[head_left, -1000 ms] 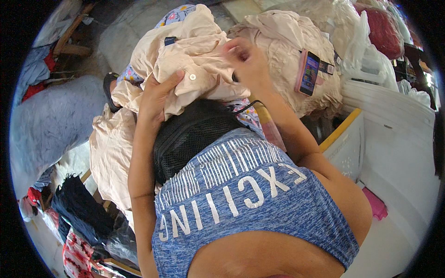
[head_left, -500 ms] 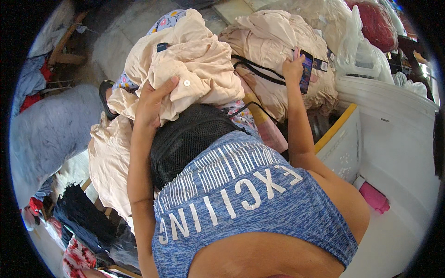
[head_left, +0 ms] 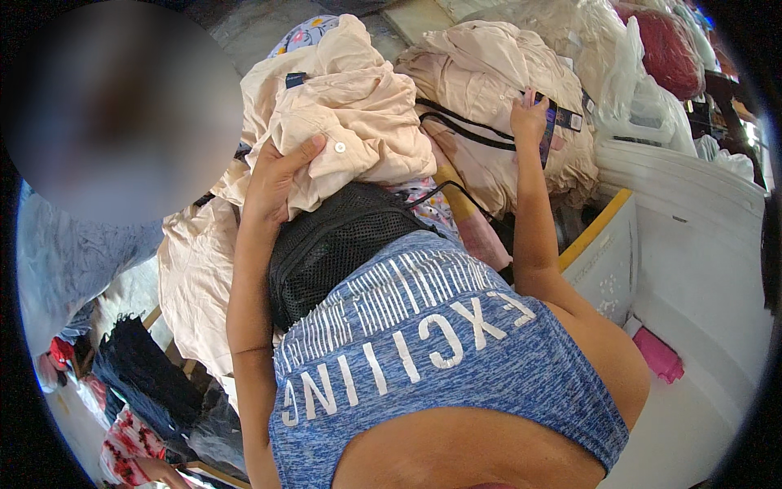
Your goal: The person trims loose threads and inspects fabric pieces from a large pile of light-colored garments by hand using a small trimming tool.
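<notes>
A crumpled cream shirt (head_left: 358,98) with a white button and a dark neck label lies bunched over my lap. My left hand (head_left: 275,175) grips its near edge, thumb on top and fingers hidden in the cloth. Farther right, my right hand (head_left: 529,122) is closed around the left side of a dark phone (head_left: 549,134), held over a large heap of cream garments (head_left: 481,69). Dark tags with white labels hang beside the phone. Between my forearms sits a black mesh bag (head_left: 326,244), its black cord (head_left: 468,130) running over the heap.
A white tub (head_left: 692,212) stands at right, with a pink cloth (head_left: 656,354) inside. Near it is a yellow-edged panel (head_left: 599,228). Clear plastic bags (head_left: 639,98) and a red bundle (head_left: 664,53) lie far right. Dark fringed cloth (head_left: 147,379) lies lower left. The upper left is blurred.
Both hands, the cream shirt and the phone appear slightly farther right. My right hand covers more of the phone. A blurred patch now hides the upper left.
</notes>
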The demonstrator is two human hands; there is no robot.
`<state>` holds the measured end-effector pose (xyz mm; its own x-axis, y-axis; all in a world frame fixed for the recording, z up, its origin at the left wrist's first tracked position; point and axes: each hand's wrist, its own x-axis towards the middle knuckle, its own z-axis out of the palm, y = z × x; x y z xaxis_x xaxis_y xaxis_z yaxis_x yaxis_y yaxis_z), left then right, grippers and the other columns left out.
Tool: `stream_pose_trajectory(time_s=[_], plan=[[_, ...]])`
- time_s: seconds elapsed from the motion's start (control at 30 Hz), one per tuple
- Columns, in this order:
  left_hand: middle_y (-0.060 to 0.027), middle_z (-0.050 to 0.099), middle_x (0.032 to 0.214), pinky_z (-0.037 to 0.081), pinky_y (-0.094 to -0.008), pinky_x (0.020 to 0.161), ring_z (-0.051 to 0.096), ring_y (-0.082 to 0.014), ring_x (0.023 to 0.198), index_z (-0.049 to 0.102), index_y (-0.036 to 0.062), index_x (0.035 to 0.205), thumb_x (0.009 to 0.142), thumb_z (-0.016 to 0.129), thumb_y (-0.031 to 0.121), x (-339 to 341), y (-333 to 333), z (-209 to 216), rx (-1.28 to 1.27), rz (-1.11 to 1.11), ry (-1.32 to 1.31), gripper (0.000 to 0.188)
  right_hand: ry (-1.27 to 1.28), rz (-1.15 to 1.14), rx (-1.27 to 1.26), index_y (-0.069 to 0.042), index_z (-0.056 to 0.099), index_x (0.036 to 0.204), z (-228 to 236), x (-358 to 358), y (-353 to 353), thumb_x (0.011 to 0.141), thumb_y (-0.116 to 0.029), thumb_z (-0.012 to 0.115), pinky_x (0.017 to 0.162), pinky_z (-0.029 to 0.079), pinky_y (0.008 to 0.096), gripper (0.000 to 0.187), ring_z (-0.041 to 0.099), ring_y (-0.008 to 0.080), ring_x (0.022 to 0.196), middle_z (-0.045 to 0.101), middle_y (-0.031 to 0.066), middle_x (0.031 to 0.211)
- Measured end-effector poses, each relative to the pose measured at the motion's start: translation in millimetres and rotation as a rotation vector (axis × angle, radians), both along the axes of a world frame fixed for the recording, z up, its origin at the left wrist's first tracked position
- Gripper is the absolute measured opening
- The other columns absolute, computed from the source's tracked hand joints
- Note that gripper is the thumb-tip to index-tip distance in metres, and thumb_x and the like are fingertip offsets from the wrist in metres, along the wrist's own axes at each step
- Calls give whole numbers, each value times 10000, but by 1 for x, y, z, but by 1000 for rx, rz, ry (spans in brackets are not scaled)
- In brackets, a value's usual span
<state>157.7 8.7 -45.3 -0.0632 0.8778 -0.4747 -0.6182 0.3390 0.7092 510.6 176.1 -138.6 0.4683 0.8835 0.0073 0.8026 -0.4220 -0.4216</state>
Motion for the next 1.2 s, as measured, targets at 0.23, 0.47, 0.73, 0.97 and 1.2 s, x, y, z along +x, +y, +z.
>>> stream_pose_trajectory(time_s=[0.23,0.47,0.73,0.97,1.2], plan=[[-134,576,965,505,-299,709,595,-208,837,420,-59,1111,675,720,163,-8,2,-7,-52,-99,132,574,614,260,100,-53,429,1166,57,-43,0,790,-182,601,446,340,230,433,418,91,508,455,-10,607],[-121,574,1001,493,-298,718,567,-177,874,451,-87,1119,619,772,223,-20,-1,18,-65,-179,250,670,1020,767,52,-108,505,1150,165,-154,-37,847,-102,509,400,153,159,304,244,-20,473,349,-115,575],[-170,570,1024,439,-313,756,540,-222,892,447,-89,1114,524,784,230,-10,-1,-29,-3,-230,628,751,647,1418,-315,-31,520,819,149,-216,-91,781,-90,596,569,269,176,103,347,49,629,397,-51,685],[-164,527,1090,425,-303,793,508,-215,955,307,-77,1242,583,751,162,-5,-7,-33,-1,-31,481,829,633,1449,-229,-34,475,776,112,-225,-97,792,-159,611,518,255,204,186,307,65,577,369,-32,655],[-130,548,1041,447,-311,754,530,-204,903,344,-63,1206,623,711,93,-3,-2,-41,28,113,230,707,469,1417,-145,-35,437,768,105,-219,-91,813,-209,601,522,272,221,243,307,95,586,348,-8,664]])
